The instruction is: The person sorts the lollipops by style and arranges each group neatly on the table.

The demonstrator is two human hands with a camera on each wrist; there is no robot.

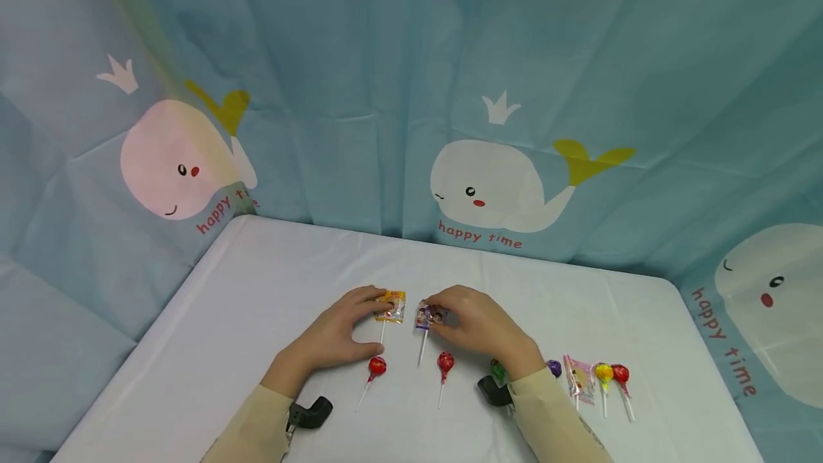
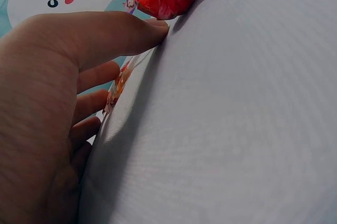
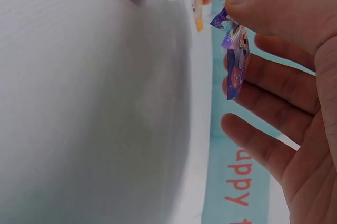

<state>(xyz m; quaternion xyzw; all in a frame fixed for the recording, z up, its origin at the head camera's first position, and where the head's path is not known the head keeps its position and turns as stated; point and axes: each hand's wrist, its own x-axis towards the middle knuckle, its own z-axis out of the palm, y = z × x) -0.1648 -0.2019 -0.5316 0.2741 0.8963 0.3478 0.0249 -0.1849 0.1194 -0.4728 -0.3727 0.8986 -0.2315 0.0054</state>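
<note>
In the head view, my left hand [image 1: 334, 331] rests with its fingertips on a flat lollipop in an orange wrapper [image 1: 396, 309], its white stick toward me. The left thumb is apart from that wrapper, close above a round red lollipop [image 1: 377, 366]. My right hand [image 1: 485, 321] pinches a flat lollipop in a purple wrapper [image 1: 422, 316]. In the right wrist view, the thumb is at the lower end of this purple wrapper [image 3: 238, 69], with fingers behind it. Another round red lollipop [image 1: 446, 361] lies below the right hand.
A green lollipop [image 1: 497, 369] is partly covered by the right wrist. Beyond the right sleeve lie a purple lollipop [image 1: 554, 368], a pink-wrapped flat one [image 1: 581, 381], a yellow one [image 1: 604, 373] and a red one [image 1: 621, 374]. A blue whale-print curtain [image 1: 386, 91] hangs behind the white table [image 1: 270, 277].
</note>
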